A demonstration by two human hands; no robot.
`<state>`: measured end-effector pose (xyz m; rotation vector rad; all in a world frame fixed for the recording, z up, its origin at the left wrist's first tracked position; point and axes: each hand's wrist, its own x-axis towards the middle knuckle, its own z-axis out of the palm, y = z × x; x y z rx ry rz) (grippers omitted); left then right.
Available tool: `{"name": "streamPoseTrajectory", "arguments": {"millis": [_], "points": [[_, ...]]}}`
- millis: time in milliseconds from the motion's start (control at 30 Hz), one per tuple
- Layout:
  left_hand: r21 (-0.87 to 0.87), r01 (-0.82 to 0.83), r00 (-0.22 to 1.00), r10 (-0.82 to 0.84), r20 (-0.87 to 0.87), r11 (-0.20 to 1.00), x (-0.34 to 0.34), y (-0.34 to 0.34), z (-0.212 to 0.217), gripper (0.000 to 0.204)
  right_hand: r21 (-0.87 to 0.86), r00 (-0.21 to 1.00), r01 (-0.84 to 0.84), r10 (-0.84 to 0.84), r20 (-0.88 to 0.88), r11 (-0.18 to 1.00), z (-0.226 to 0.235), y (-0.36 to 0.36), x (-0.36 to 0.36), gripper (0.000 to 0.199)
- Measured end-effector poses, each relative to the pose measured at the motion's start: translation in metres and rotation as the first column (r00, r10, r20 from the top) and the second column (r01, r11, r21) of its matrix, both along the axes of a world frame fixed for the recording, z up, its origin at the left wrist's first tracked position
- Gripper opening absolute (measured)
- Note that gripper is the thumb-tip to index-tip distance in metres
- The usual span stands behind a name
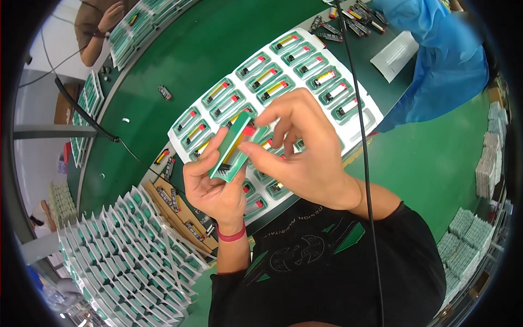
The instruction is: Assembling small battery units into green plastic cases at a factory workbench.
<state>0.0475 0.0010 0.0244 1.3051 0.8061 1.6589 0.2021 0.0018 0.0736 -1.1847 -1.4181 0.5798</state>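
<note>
My left hand (212,191) grips a green folded card (232,143) that stands tilted above a white tray (375,112). Inside the card's fold lies a small stick-shaped item with a red end, a yellow body and a black end. Over the card's right side hovers my right hand (316,150), thumb and forefinger apart near the red end, with nothing gripped. Rows of green-backed pockets fill the tray, most visible ones with a similar red, yellow or white, and black stick. Part of the tray is hidden behind both hands.
Loose sticks lie at the back right (357,23) and in a cardboard box (188,215) at left. Stacked white-and-green trays (128,261) stand lower left. A black cable (360,109) hangs across the view. Blue cloth (444,71) covers someone at right; another person's hand (111,16) shows top left.
</note>
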Motion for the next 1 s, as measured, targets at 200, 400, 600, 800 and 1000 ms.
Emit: {"name": "streamPoseTrajectory", "arguments": {"millis": [200,400,600,800,1000], "points": [[-0.13,0.107,0.994,-0.102,0.042,0.986,0.002,0.002,0.008,0.047,-0.084,0.995,-0.079,0.073,-0.074,0.993,-0.005,0.006,0.003,0.044],[-0.376,0.053,0.983,-0.113,-0.141,0.925,-0.004,0.004,0.018,0.034,-0.192,0.991,-0.129,0.12,-0.06,0.973,-0.006,0.011,0.011,0.039],[-0.429,0.053,0.911,-0.22,-0.35,0.902,-0.013,0.006,0.023,0.029,-0.422,0.924,-0.345,0.383,0.004,0.838,-0.012,0.029,0.034,0.035],[-0.367,0.0,0.671,-0.272,-0.689,0.93,-0.018,0.006,0.042,0.024,-0.518,0.819,-0.475,0.573,0.036,0.711,-0.009,0.037,0.039,0.031],[-0.185,-0.033,0.565,-0.134,-0.814,0.982,-0.021,0.015,0.024,0.029,-0.447,0.834,-0.391,0.515,0.198,0.805,-0.044,0.037,0.023,0.028]]}}
